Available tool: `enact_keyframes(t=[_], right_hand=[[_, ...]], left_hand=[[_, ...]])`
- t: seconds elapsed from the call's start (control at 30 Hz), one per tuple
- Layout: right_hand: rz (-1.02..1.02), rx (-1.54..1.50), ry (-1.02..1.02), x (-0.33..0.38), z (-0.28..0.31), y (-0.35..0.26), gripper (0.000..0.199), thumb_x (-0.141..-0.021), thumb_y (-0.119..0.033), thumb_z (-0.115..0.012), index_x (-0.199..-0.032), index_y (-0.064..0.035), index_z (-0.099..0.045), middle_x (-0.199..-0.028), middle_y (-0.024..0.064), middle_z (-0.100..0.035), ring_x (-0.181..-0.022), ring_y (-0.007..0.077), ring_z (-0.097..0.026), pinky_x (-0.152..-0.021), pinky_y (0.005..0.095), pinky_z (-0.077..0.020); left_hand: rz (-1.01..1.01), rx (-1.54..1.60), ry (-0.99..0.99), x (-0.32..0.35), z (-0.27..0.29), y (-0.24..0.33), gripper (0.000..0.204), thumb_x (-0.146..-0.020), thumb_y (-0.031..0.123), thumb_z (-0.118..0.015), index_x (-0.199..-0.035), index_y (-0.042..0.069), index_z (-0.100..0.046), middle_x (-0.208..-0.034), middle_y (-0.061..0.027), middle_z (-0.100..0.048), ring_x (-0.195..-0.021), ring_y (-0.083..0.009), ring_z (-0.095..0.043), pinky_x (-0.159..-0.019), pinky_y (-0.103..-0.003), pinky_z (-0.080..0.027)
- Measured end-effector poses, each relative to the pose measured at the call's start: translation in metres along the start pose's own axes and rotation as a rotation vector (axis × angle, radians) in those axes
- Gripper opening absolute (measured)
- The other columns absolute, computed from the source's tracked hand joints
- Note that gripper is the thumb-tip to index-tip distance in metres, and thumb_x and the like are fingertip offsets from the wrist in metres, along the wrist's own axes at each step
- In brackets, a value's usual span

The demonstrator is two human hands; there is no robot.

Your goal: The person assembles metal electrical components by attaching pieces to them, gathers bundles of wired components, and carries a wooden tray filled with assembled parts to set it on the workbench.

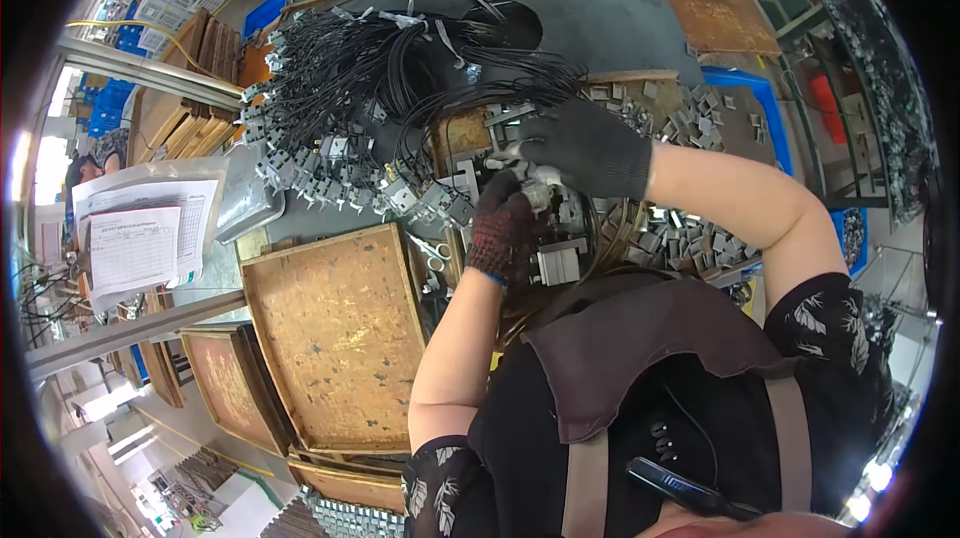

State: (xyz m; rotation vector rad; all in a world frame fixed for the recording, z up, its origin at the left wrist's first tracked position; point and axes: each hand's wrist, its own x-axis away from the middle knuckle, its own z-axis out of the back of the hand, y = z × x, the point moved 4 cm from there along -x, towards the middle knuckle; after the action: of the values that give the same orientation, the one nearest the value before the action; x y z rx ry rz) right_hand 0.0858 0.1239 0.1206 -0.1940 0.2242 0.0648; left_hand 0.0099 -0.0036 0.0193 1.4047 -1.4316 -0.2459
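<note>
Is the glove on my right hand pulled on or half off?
On: the dark glove covers the right hand down to the wrist.

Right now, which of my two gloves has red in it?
The left glove: its knit shows dark red mixed with black, ending in a blue cuff edge. The right glove looks dark grey, with no red showing.

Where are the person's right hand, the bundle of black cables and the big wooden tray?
Right hand (588, 150): head view, on its gloved back.
Bundle of black cables (385, 68): head view, on its upper middle.
Big wooden tray (335, 338): head view, on its bare flat face.
</note>
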Motion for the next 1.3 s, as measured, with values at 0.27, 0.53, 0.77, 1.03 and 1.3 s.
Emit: enact_keyframes(t=[0.27, 0.53, 0.77, 1.03, 1.3], right_hand=[[-0.105, -0.150, -0.122, 0.039, -0.035, -0.011, 0.035, -0.065, -0.012, -0.065, -0.099, -0.0076, -0.062, -0.091, 0.0116, -0.063, -0.085, 0.0320, -0.063, -0.073, 0.0458, -0.0503], [-0.047, -0.091, -0.155, 0.048, -0.061, -0.004, 0.022, -0.062, -0.012, -0.064, -0.084, -0.0077, -0.059, -0.075, 0.0103, -0.059, -0.068, 0.0333, -0.062, -0.063, 0.0465, -0.0495], [-0.113, -0.073, -0.382, 0.023, -0.086, 0.015, 0.025, -0.064, -0.012, -0.065, -0.088, -0.0068, -0.064, -0.078, 0.0171, -0.066, -0.076, 0.0331, -0.066, -0.066, 0.0468, -0.0510], [-0.245, -0.055, -0.075, 0.043, -0.069, 0.031, 0.033, -0.061, -0.020, -0.070, -0.092, -0.0111, -0.065, -0.081, 0.0088, -0.059, -0.077, 0.0302, -0.062, -0.066, 0.0446, -0.0490], [-0.227, -0.092, 0.076, 0.048, -0.070, 0.023, 0.034, -0.063, -0.025, -0.071, -0.095, -0.0119, -0.067, -0.084, 0.0092, -0.061, -0.081, 0.0304, -0.062, -0.070, 0.0440, -0.0484]], left_hand=[[-0.468, -0.340, -0.061, -0.004, -0.003, -0.025, 0.041, -0.074, 0.016, -0.073, -0.112, 0.009, -0.061, -0.103, -0.0134, -0.058, -0.084, -0.0256, -0.059, -0.074, -0.037, -0.052], [-0.478, -1.016, 0.179, 0.017, -0.006, -0.003, 0.052, -0.076, 0.027, -0.074, -0.113, -0.002, -0.053, -0.101, -0.0162, -0.058, -0.097, -0.0282, -0.055, -0.084, -0.037, -0.047], [-0.470, -1.093, 0.203, -0.030, 0.018, -0.009, 0.046, -0.072, 0.012, -0.070, -0.114, 0.000, -0.055, -0.109, -0.0194, -0.055, -0.102, -0.0343, -0.056, -0.089, -0.041, -0.046], [-0.372, -1.108, 0.124, -0.056, 0.007, -0.002, 0.043, -0.076, 0.007, -0.060, -0.118, -0.001, -0.057, -0.116, -0.0257, -0.058, -0.112, -0.0372, -0.055, -0.093, -0.041, -0.045], [-0.261, -1.096, 0.125, -0.051, 0.016, -0.002, 0.044, -0.080, 0.010, -0.059, -0.122, -0.004, -0.053, -0.106, -0.0190, -0.063, -0.093, -0.0303, -0.062, -0.080, -0.035, -0.047]])
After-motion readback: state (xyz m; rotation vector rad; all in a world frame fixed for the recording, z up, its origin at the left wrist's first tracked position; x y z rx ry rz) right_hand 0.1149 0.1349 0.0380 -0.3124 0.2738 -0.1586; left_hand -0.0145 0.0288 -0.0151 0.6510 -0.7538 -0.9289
